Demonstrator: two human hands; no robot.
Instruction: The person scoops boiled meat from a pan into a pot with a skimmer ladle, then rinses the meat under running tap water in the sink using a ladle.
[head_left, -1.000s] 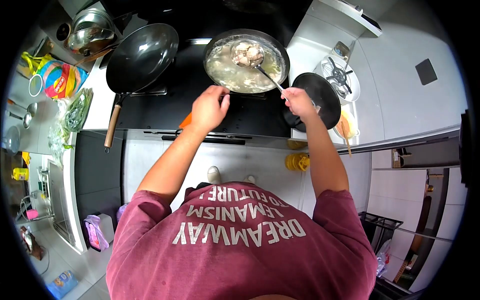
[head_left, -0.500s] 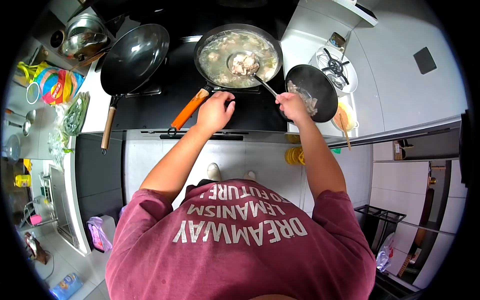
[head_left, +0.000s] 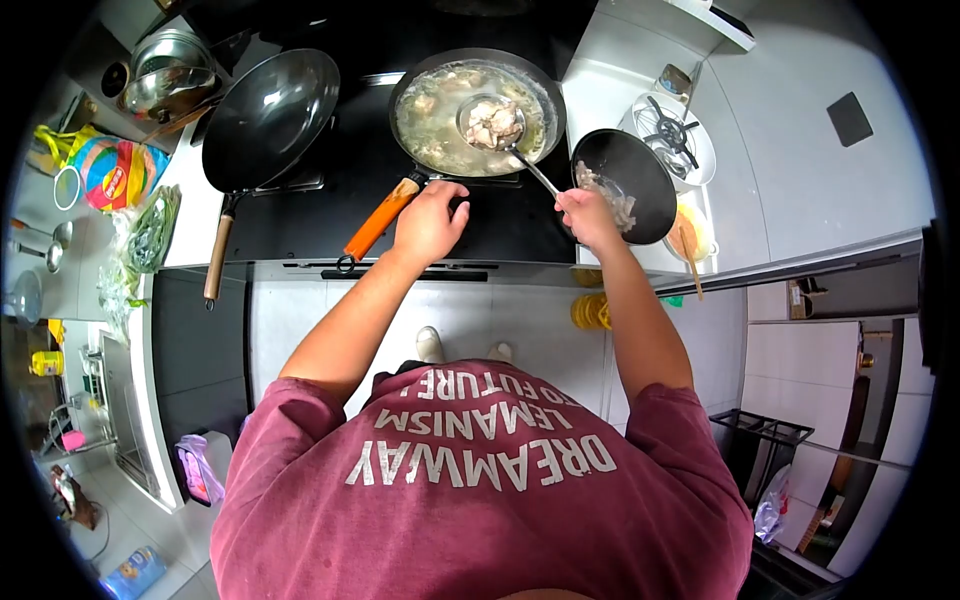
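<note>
My right hand (head_left: 588, 218) grips the metal handle of a skimmer (head_left: 530, 170). The skimmer's round bowl carries a heap of pale meat pieces (head_left: 493, 122) over the wok (head_left: 403, 75) of cloudy, foamy broth (head_left: 432, 125). My left hand (head_left: 430, 220) hovers beside that wok's orange handle (head_left: 380, 222), fingers loosely bent and thumb apart, holding nothing; whether it touches the handle I cannot tell. Just right of my right hand, a dark pan (head_left: 650, 190) has more meat pieces (head_left: 612, 198) in it.
A black wok (head_left: 270, 120) with a wooden handle (head_left: 217, 250) sits on the left of the stove. Right of the pan are a white bowl (head_left: 706, 160) with a black rack and a bowl (head_left: 695, 235) with chopsticks. Green vegetables (head_left: 152, 230) lie on the left counter.
The skimmer with the meat has risen slightly out of the broth, its rim now showing clearly. My right hand has shifted slightly right; my left hand has stayed put.
</note>
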